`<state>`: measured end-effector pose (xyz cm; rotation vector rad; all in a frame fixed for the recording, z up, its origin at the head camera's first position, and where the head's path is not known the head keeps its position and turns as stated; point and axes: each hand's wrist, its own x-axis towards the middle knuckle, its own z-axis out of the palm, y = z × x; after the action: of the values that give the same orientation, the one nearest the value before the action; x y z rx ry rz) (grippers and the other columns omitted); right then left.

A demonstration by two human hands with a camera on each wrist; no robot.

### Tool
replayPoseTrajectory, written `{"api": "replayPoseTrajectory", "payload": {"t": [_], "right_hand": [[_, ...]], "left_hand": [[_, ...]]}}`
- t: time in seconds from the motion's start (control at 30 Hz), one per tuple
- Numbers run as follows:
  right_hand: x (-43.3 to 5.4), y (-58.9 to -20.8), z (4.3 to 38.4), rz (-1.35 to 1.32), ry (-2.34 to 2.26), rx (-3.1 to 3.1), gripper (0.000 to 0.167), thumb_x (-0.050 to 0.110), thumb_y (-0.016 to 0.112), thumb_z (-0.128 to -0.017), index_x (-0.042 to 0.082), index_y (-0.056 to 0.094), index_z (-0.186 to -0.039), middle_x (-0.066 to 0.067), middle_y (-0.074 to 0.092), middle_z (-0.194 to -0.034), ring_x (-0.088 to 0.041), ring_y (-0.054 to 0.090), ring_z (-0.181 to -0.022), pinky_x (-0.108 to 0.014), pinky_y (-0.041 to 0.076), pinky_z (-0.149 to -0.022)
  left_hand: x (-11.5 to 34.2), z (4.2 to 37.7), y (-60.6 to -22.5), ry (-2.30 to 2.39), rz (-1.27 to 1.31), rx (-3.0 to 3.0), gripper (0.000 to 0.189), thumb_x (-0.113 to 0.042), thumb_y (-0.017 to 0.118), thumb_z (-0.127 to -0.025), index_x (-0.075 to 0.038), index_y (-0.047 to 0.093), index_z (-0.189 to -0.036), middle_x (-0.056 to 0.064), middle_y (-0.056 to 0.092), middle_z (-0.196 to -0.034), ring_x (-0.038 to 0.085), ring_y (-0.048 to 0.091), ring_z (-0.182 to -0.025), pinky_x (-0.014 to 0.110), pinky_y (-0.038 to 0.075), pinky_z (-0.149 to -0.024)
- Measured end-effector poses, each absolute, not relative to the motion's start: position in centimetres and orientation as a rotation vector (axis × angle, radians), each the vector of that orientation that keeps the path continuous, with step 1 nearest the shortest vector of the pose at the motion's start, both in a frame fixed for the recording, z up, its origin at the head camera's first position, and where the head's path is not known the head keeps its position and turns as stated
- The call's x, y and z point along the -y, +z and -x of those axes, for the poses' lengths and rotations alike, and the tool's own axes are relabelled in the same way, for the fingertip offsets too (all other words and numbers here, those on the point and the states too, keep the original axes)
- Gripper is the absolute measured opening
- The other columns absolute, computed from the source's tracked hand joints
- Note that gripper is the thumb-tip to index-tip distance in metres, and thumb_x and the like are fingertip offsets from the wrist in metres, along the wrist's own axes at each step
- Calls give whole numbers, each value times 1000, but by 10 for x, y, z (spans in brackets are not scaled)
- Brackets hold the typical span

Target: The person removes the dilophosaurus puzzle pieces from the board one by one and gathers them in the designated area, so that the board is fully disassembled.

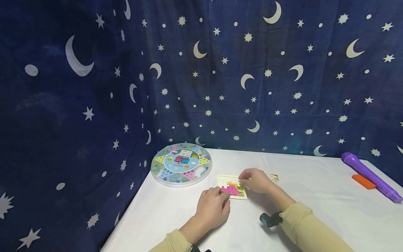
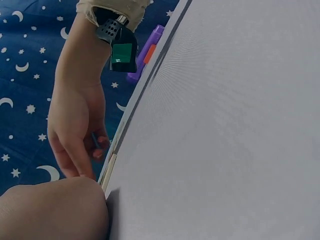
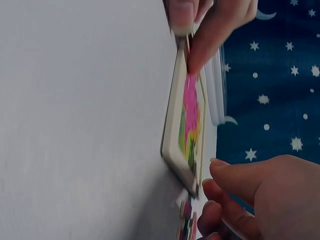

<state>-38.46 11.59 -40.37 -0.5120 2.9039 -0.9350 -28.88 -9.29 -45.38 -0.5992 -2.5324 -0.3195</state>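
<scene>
A small jigsaw puzzle board with a pale frame and a pink dinosaur picture lies on the white table. At its near left my left hand holds it, the thumb against the frame's edge and a finger over the pink part. My right hand hovers at the board's right side, fingertips close over the edge. In the right wrist view, thumb and index finger stand slightly apart, with nothing visible between them. Loose puzzle pieces lie beyond the board's right edge, partly behind my right hand.
A round clear case of marbles with a star-patterned board stands at the back left. On the right lie a purple tube and an orange block. A dark blue curtain with moons and stars borders the table.
</scene>
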Motion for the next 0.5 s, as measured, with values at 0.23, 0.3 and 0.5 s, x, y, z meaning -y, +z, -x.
{"api": "replayPoseTrajectory", "payload": {"t": [0.23, 0.3, 0.5], "right_hand": [[-102, -402, 383, 549, -861, -2897, 10, 15, 70, -96, 15, 76, -104, -2, 73, -102, -27, 66, -103, -54, 50, -93], [-99, -402, 382, 562, -840, -2900, 12, 15, 70, -96, 15, 76, -106, -3, 73, -104, -29, 66, -105, -56, 49, -95], [-91, -406, 380, 554, -833, -2886, 13, 14, 68, -97, 15, 76, -108, -5, 72, -108, -30, 65, -109, -58, 47, -99]], "left_hand": [[93, 289, -453, -318, 604, 2548, 22, -29, 67, -95, -20, 77, -112, -2, 65, -98, 15, 63, -91, 41, 51, -85], [93, 289, -452, -310, 606, 2555, 21, -29, 67, -95, -20, 76, -112, -2, 64, -98, 15, 62, -91, 41, 51, -85], [92, 287, -451, -283, 598, 2587, 23, -29, 64, -97, -21, 73, -116, -1, 62, -104, 16, 61, -96, 43, 50, -88]]}}
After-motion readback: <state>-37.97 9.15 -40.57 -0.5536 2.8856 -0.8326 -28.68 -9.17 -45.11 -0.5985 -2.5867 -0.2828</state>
